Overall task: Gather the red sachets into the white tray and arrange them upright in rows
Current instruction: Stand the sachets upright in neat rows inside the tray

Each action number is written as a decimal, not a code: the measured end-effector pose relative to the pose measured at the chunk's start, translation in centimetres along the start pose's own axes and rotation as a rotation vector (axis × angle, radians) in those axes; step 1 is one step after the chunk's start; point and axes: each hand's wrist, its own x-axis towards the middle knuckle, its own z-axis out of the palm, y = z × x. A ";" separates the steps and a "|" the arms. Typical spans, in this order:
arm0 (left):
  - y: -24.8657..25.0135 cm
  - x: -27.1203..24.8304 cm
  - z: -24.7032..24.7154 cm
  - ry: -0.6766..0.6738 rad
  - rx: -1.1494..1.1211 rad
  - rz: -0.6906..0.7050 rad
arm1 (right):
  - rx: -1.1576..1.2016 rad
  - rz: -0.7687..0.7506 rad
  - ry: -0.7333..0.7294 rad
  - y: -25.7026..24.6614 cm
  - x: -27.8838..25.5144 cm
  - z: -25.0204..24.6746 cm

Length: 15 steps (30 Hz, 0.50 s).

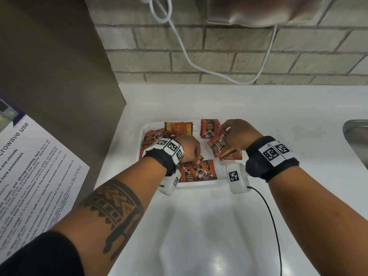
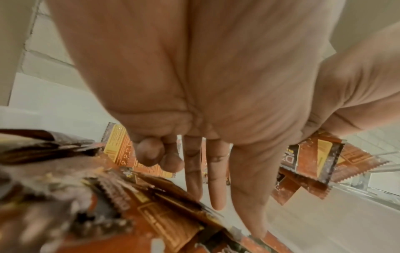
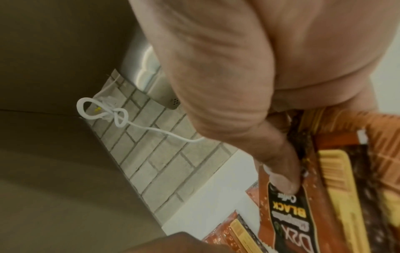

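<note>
A white tray (image 1: pixel 146 127) on the counter holds red coffee sachets. A few stand upright at its back right (image 1: pixel 209 128), one leans at the back showing its yellow panel (image 1: pixel 178 128), others lie loose at the left (image 1: pixel 151 137) and front (image 1: pixel 197 172). My left hand (image 1: pixel 196 154) reaches down into the tray's middle; in the left wrist view its longer fingers (image 2: pixel 217 188) point straight at the loose sachets (image 2: pixel 173 222) while two are curled. My right hand (image 1: pixel 227 134) grips a small tilted bunch of sachets (image 1: pixel 218 144), thumb (image 3: pixel 283 179) pressed on the front one (image 3: pixel 288 219).
A brown panel (image 1: pixel 59 76) with a printed microwave notice (image 1: pixel 29 166) stands on the left. The brick wall behind carries a white cable (image 1: pixel 183 42) and a metal appliance (image 1: pixel 249 10). A steel sink (image 1: pixel 356 136) lies at the right. A black cable (image 1: pixel 272 216) trails from my right wrist.
</note>
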 end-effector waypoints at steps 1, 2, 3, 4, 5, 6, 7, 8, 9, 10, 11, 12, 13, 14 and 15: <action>0.0 0.0 0.1 0.002 -0.004 0.005 | 0.007 0.008 -0.001 0.2 0.1 0.2; 0.0 0.0 0.1 0.009 -0.005 0.011 | 0.016 0.015 -0.006 0.5 0.1 0.4; 0.0 0.0 0.2 0.019 -0.009 0.017 | 0.024 0.019 -0.011 0.6 0.3 0.6; 0.0 0.1 0.3 0.033 -0.019 0.023 | 0.039 0.019 -0.006 0.8 0.3 0.9; 0.0 0.0 0.3 0.047 -0.034 0.030 | 0.054 0.020 0.003 0.8 0.3 1.0; 0.1 0.0 0.3 0.061 -0.046 0.038 | 0.077 0.020 0.015 1.0 0.3 1.1; 0.2 -0.1 0.2 0.077 -0.054 0.042 | 0.109 0.022 0.025 1.0 0.4 1.2; 0.4 -0.2 0.1 0.088 -0.060 0.036 | 0.156 0.025 0.029 1.1 0.5 1.3; 0.6 -0.3 -0.2 0.092 -0.080 0.024 | 0.213 0.029 0.028 1.2 0.6 1.3; 0.7 -0.3 -0.5 0.091 -0.115 0.000 | 0.276 0.032 0.023 1.2 0.7 1.3; 0.8 -0.4 -0.9 0.087 -0.176 -0.026 | 0.344 0.039 0.012 1.3 0.8 1.4; 0.8 -0.3 -1.3 0.082 -0.279 -0.063 | 0.425 0.048 0.000 1.3 0.8 1.3; 0.8 -0.4 -1.7 0.079 -0.445 -0.106 | 0.520 0.056 -0.012 1.3 0.9 1.3; 0.6 -0.4 -2.0 0.079 -0.645 -0.143 | 0.631 0.058 -0.028 1.2 0.8 1.2; 0.5 -0.6 -2.3 0.087 -0.841 -0.156 | 0.754 0.050 -0.048 1.1 0.7 1.1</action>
